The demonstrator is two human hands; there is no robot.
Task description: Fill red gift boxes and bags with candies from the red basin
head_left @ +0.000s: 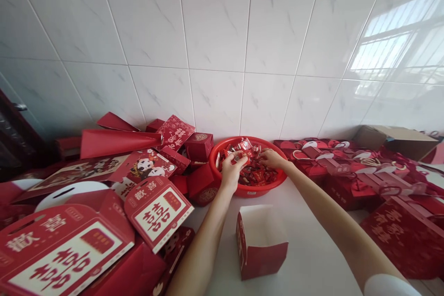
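A red plastic basket (pixel 255 191) full of small red-wrapped candies (pixel 258 175) stands against the wall. Over its left side, my left hand (pixel 233 169) pinches a wrapped candy between thumb and fingers. My right hand (pixel 272 159) reaches in from the right, its fingers curled together at the candies; what they hold, if anything, is too small to tell. Between my forearms, in front of the basket, an open red paper box (pixel 262 259) with a white inside stands upright on the white table (pixel 305 259). No candy shows in the visible part of its inside.
To the left, red gift boxes with white handles (pixel 157 215) and folded red cartons (pixel 120 143) lie in a heap. Rows of closed red boxes (pixel 350 185) fill the right side. A brown cardboard carton (pixel 398 141) sits at the back right. Behind everything is a tiled wall (pixel 218 46).
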